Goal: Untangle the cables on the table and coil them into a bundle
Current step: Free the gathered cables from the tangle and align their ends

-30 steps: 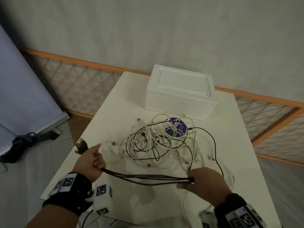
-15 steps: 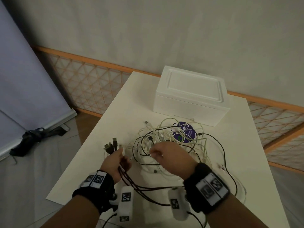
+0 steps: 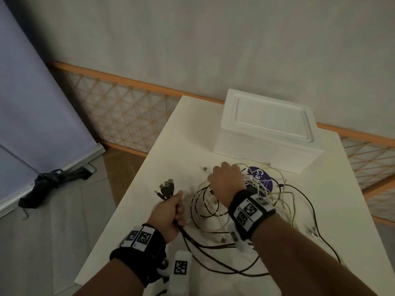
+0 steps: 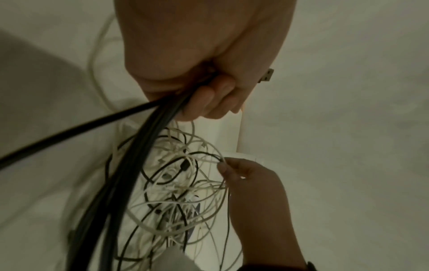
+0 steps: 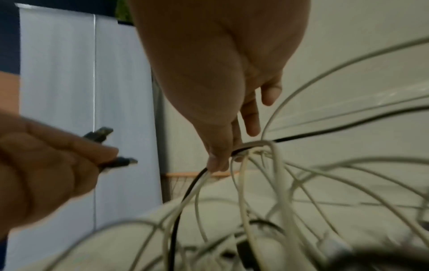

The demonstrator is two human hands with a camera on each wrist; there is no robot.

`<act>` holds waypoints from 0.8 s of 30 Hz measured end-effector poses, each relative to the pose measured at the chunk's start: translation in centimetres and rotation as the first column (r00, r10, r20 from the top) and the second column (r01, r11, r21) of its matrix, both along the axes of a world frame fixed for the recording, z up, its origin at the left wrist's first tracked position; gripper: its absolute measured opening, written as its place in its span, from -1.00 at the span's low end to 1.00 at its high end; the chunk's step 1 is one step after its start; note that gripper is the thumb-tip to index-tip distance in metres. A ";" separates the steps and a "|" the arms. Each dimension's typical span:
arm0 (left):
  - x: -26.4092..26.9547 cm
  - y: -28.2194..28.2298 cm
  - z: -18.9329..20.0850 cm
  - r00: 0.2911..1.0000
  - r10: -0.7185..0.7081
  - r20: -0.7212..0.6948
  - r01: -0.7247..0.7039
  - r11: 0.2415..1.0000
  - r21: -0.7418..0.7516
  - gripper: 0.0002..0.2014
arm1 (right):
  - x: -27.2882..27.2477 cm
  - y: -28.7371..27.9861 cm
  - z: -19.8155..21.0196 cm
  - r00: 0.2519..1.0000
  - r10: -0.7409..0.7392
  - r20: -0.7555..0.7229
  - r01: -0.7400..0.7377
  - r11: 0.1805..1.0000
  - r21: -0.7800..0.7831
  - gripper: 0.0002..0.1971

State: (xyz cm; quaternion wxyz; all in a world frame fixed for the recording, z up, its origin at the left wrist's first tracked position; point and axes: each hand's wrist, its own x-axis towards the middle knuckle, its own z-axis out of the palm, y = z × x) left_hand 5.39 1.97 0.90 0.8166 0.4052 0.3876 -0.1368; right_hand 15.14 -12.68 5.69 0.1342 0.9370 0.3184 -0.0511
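A tangle of white and black cables (image 3: 277, 201) lies mid-table. My left hand (image 3: 171, 210) grips a bunch of black cables (image 3: 205, 244), and their USB plugs (image 3: 166, 186) stick out above the fist. The left wrist view shows the left hand (image 4: 209, 95) curled round those black cables (image 4: 130, 165). My right hand (image 3: 226, 180) reaches into the far left side of the tangle. In the right wrist view its fingertips (image 5: 220, 161) pinch a white and a black strand (image 5: 197, 183) lifted from the heap.
A white foam box (image 3: 267, 131) stands at the back of the white table (image 3: 171, 146). A purple round disc (image 3: 259, 181) lies under the cables. Loose black loops trail to the table's near edge (image 3: 235, 272). Left of the table are floor, lattice fence and a grey screen.
My right hand let go of the far end of the black bunch, moved up into the tangle and took hold of strands there. The left hand shifted toward the tangle with the plugs.
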 end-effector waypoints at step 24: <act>5.7 -6.2 4.6 0.979 -0.006 0.204 0.024 0.996 -0.087 -0.81 | -0.3 -6.6 4.6 0.930 0.012 -0.366 0.244 0.725 0.644 -0.84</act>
